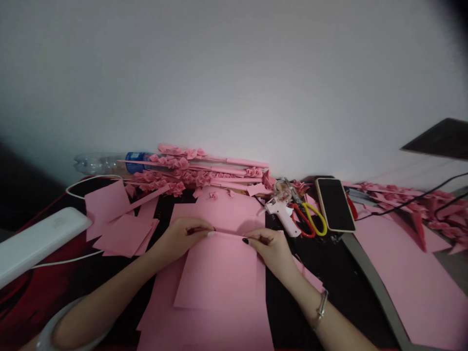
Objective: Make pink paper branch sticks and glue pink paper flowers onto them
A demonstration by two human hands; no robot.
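2 hands [227, 237] w/ pink sheet [219, 273]

White lamp-like bar [40, 243] runs off the left edge; dark panel [440, 139] is cut off at right.

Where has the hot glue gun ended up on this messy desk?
In the head view, the glue gun lies right of centre, beyond the right hand and just left of the scissors with red and yellow handles.

Fingers of both hands pinch the far edge of a pink paper sheet [221, 275], left [199, 233] and right [258, 242].
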